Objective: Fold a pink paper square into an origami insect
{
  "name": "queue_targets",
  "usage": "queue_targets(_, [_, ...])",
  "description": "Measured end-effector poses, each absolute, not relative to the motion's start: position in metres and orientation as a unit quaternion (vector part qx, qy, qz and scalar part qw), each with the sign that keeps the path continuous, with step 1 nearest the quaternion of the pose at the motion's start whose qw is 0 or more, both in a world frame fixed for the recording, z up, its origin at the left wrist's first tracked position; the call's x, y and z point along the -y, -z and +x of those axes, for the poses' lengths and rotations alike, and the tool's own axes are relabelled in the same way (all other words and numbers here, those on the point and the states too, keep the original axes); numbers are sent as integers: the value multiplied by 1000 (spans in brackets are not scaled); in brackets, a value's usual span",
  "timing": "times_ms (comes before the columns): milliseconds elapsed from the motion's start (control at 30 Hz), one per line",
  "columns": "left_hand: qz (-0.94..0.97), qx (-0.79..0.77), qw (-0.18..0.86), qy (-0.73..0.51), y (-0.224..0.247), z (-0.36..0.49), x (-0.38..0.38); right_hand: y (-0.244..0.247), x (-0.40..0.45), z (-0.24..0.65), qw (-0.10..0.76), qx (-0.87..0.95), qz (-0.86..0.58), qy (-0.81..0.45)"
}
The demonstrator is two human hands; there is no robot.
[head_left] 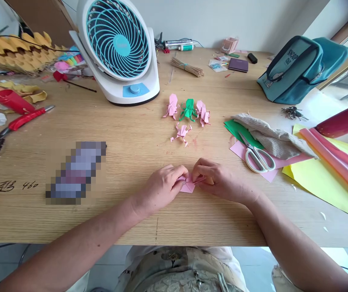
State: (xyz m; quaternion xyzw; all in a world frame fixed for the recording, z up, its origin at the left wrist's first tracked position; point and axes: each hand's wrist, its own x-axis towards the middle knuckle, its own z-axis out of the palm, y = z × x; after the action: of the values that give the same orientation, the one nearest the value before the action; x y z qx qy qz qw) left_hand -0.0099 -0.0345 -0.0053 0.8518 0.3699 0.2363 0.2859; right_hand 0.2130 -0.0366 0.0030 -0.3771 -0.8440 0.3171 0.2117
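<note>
A small folded piece of pink origami paper (187, 186) lies near the front of the table, between my two hands. My left hand (168, 182) pinches its left side with thumb and fingers. On the other side my right hand (215, 178) grips a raised flap of the same paper. The fingers cover part of its folds. Just beyond stand finished-looking paper figures: a green origami frog (189, 109), a pink one on its left (172, 106), another pink one on its right (203, 112), and a spread-legged pink figure (181, 133) nearer to me.
White-handled scissors (259, 159) rest on pink and green sheets at right, beside a grey cloth (271, 134) and yellow paper (323, 186). A white fan (131, 87) stands behind. A pixelated, phone-like object (76, 172) and red-handled cutters (24, 119) lie left; a teal bag (298, 73) sits back right.
</note>
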Motion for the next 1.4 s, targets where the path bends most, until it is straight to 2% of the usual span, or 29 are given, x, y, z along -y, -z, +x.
queue_targets(133, [891,-343,193,-228,9,-12,31,0,38,212,202,861,-375,-277])
queue_targets(300, [919,-296,156,-209,11,-13,32,1,38,213,190,870,-369,-267])
queue_targets(433, [928,-254,182,-203,9,-12,34,-1,39,212,185,871,-374,-261])
queue_targets(667, [898,-323,220,-200,10,-7,39,-3,45,213,173,879,-370,-245])
queue_targets(967, [891,-329,239,-200,8,-5,41,-6,67,212,157,874,-423,-179])
queue_targets(1100, [892,-318,238,-214,9,-5,42,1,73,212,172,857,-462,-151])
queue_targets(1400, [883,-338,223,-236,12,-3,42,8,69,208,212,821,-493,-196])
